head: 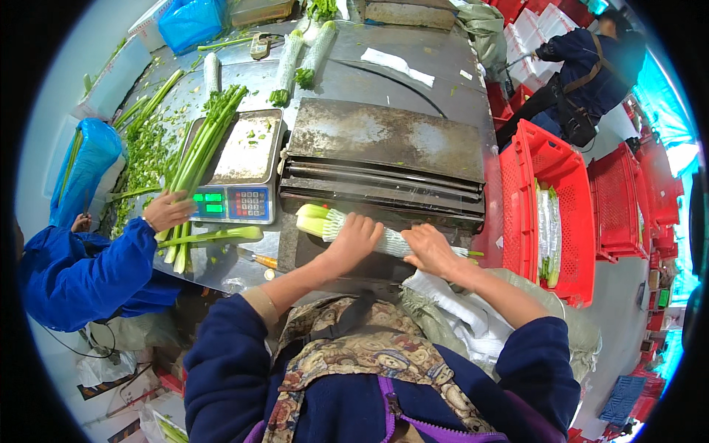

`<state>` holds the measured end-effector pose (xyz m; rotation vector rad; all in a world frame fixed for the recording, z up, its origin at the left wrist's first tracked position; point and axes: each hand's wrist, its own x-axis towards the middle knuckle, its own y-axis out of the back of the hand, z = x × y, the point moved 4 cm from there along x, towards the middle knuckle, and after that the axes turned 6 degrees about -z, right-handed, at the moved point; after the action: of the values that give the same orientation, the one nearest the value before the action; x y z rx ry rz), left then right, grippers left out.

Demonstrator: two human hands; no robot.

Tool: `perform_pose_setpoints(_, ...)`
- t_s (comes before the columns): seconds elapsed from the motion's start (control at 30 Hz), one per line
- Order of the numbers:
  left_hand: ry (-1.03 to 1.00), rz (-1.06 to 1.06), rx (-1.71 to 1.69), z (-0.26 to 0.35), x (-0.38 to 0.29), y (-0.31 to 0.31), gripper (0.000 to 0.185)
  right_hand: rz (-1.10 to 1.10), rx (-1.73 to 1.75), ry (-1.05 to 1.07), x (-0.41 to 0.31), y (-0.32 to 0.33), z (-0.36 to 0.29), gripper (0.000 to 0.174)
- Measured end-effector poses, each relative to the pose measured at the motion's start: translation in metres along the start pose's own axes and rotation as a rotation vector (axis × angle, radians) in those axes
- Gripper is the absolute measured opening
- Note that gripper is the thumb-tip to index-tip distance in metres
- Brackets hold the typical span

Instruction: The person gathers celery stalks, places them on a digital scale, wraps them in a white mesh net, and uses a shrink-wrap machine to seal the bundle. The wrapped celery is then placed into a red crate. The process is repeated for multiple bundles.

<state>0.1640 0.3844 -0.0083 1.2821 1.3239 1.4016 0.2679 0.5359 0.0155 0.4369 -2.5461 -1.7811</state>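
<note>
A bunch of celery (313, 220) in a white foam net sleeve (392, 243) lies across the near side of the film-wrapping machine (382, 133). Its pale butt end points left, and green tips show at the right end. My left hand (354, 239) grips the sleeve not far from the butt. Farther right, my right hand (433, 249) holds the sleeve near the tip end. Both hands partly cover the bunch. Just beyond it run the machine's dark rollers (382, 176), with what looks like clear film there.
At left, a co-worker's hand (169, 210) holds loose celery stalks (207, 138) over a digital scale (271, 183). A knife (260, 258) lies near the table edge. Netted celery (317, 55) lies farther back. A red crate (576, 221) stands right; another person (592, 72) is behind it.
</note>
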Motion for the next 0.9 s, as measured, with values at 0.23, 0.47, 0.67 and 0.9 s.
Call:
perform_pose_setpoints(0.23,0.332,-0.610,-1.150,-0.035,-0.001,0.010,0.075,0.079,-0.081,0.093,-0.010,0.012,-0.045,0.084)
perform_pose_setpoints(0.47,0.384,-1.231,-2.279,-0.015,-0.010,0.094,0.072,0.267,-0.155,0.152,-0.022,0.112,-0.079,0.076)
perform_pose_setpoints(0.67,-0.130,-1.087,-2.771,-0.057,0.017,0.067,0.083,0.280,0.239,0.056,0.031,0.180,-0.031,0.057)
perform_pose_setpoints(0.9,0.873,0.192,-1.767,-0.226,-0.078,0.063,0.033,0.371,-0.064,-0.266,0.127,0.223,0.147,0.052)
